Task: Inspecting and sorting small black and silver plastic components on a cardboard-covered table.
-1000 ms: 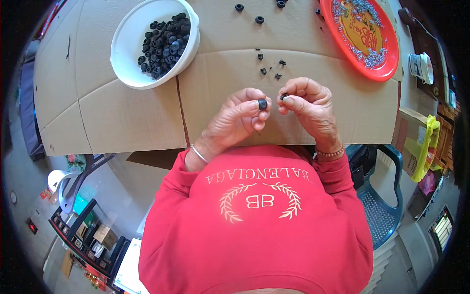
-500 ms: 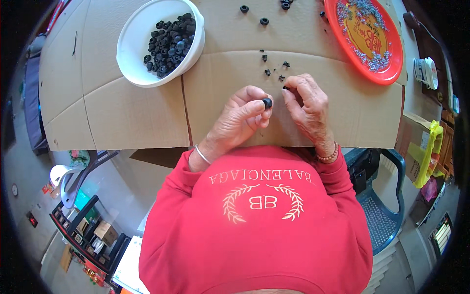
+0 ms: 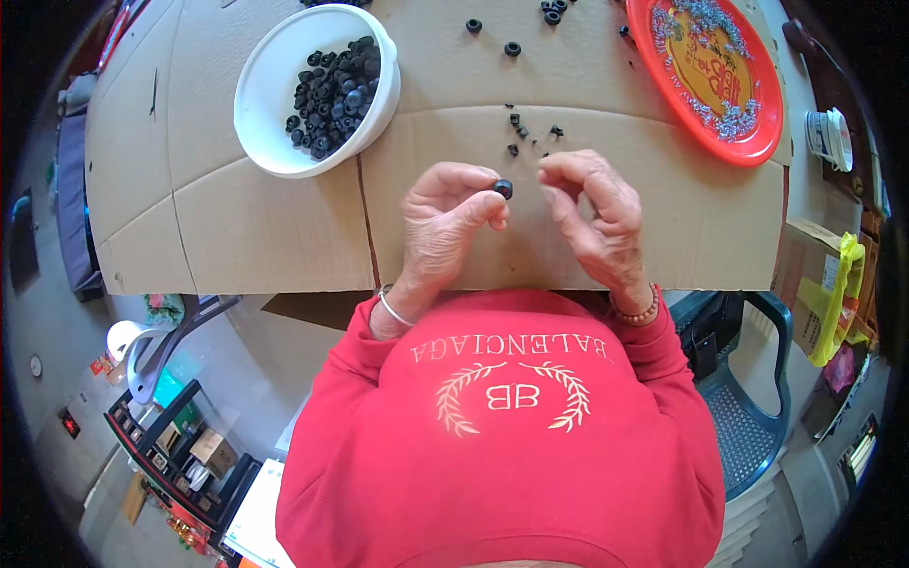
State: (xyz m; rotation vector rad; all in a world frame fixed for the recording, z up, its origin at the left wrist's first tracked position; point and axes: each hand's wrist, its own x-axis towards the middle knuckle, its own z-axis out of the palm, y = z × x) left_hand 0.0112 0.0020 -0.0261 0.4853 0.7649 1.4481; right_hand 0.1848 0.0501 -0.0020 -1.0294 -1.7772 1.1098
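My left hand pinches a small round black rubber ring between thumb and fingertips, just above the cardboard. To the right, my right hand hovers with thumb and index finger bent and slightly apart. Nothing shows between those fingertips. Beyond both hands lie several tiny black scraps on the cardboard. At the far left stands a white bowl holding a heap of black rubber rings.
Cardboard sheeting covers the table. A few loose black rings lie at its far side. An orange-red tray with silvery bits sits far right. A dark green plastic chair stands by the near right edge.
My left hand has shifted left with the ring. The black bit at my right fingertips is no longer visible there, and the scraps beyond lie slightly differently.
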